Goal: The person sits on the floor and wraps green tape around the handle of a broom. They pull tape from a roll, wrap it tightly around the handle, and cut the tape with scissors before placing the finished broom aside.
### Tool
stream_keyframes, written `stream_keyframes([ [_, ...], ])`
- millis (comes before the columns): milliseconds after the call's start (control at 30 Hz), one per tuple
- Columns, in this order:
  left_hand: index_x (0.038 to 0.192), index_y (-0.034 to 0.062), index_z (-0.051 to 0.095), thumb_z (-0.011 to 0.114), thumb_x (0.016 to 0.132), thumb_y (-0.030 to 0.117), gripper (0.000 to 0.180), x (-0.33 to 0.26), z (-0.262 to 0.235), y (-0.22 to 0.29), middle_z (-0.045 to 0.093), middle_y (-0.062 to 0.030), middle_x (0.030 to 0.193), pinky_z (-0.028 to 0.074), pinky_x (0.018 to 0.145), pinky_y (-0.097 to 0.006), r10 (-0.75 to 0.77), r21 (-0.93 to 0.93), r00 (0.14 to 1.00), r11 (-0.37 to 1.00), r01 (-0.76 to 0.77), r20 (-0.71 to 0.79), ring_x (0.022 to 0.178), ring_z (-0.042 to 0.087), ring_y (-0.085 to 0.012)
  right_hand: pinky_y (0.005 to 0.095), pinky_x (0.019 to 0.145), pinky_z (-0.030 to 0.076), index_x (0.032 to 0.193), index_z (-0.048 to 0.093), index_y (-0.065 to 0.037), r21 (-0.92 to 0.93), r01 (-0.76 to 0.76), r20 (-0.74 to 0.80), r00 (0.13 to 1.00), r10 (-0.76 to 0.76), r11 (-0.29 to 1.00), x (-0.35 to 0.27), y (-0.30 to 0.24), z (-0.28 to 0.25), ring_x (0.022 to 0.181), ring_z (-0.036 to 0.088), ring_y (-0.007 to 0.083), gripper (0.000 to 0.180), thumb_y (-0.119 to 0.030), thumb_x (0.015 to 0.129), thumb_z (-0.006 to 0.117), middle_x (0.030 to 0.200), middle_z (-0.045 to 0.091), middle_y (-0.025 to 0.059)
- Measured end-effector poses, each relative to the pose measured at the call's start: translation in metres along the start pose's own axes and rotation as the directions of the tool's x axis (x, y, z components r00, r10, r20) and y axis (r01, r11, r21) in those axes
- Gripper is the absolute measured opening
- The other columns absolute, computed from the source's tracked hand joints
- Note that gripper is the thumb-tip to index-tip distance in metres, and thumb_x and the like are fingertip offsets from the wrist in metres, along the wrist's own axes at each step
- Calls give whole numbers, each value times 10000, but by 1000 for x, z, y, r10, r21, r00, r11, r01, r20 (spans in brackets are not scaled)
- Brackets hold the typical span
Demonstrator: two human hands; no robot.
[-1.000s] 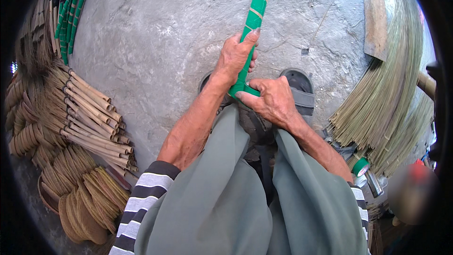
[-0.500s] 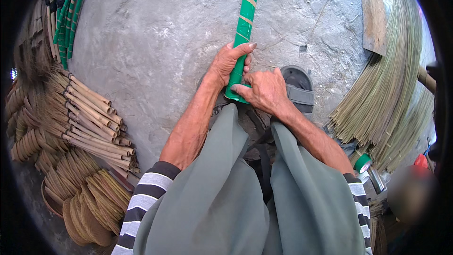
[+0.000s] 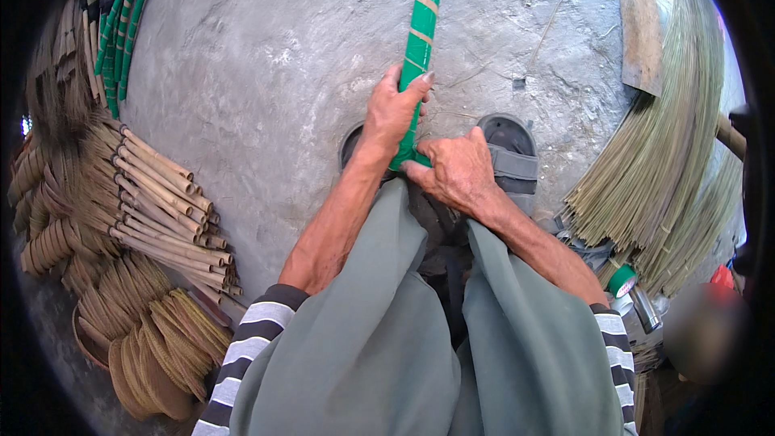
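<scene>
A broom handle [image 3: 425, 16] wrapped in green tape runs from the top edge down toward my lap, with thin tan bands showing between the turns. My left hand [image 3: 387, 115] is closed around its lower part, thumb lying along the upper side. At the near end my right hand [image 3: 458, 165] is closed, thumb and forefinger pinching a short strip of green tape [image 3: 421, 159] that joins the handle's tip. What its other fingers do is hidden under the hand. The far end of the handle lies outside the view.
Bundled bamboo sticks [image 3: 165, 186] and coiled fibre bundles [image 3: 161, 347] lie on the left, below several green-taped handles [image 3: 121, 32]. Long dry grass stalks [image 3: 658, 153] and a wooden board [image 3: 642, 28] are on the right. A green tape roll [image 3: 622, 281] sits near my right elbow. Sandals [image 3: 513, 157] show on the concrete floor.
The green tape at the handle's near end was spread wide and now looks narrower and drawn in. My right hand has moved slightly right and down; my left still grips the handle.
</scene>
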State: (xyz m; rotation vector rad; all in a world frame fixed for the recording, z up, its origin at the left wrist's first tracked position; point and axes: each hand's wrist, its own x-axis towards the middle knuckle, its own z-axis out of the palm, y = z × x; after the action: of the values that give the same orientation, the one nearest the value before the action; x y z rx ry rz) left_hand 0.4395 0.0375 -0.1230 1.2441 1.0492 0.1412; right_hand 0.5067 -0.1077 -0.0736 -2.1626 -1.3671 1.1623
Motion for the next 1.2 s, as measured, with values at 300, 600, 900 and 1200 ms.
stream_keyframes([
  [300,991,53,608,829,902,247,307,-10,9,8,610,-15,707,490,524,-338,-208,-35,964,976,217,168,580,589,-127,468,745,360,768,770,-95,69,-118,-3,993,119,991,-15,3,-12,631,651,362,442,-505,933,765,634,688,157],
  [600,988,66,613,871,842,257,352,5,6,-8,590,-29,748,496,517,-347,-156,-26,979,987,160,131,584,598,-150,495,751,386,861,767,-78,72,-58,91,995,51,996,-24,2,-7,727,701,394,419,-493,919,770,726,724,180],
  [900,1118,21,572,853,902,331,471,4,13,2,640,-75,805,526,497,-360,-83,-139,972,984,115,218,583,631,-171,502,743,392,823,756,-80,69,-60,35,998,58,996,-31,6,-8,726,702,390,411,-478,925,767,709,719,169],
  [1200,1078,54,613,866,895,318,409,-24,21,-3,672,-74,847,537,598,-332,120,284,992,953,-103,-42,682,651,-139,493,751,391,785,760,-79,76,-77,67,995,72,994,-26,6,-4,720,695,381,500,-560,920,774,681,706,161],
])
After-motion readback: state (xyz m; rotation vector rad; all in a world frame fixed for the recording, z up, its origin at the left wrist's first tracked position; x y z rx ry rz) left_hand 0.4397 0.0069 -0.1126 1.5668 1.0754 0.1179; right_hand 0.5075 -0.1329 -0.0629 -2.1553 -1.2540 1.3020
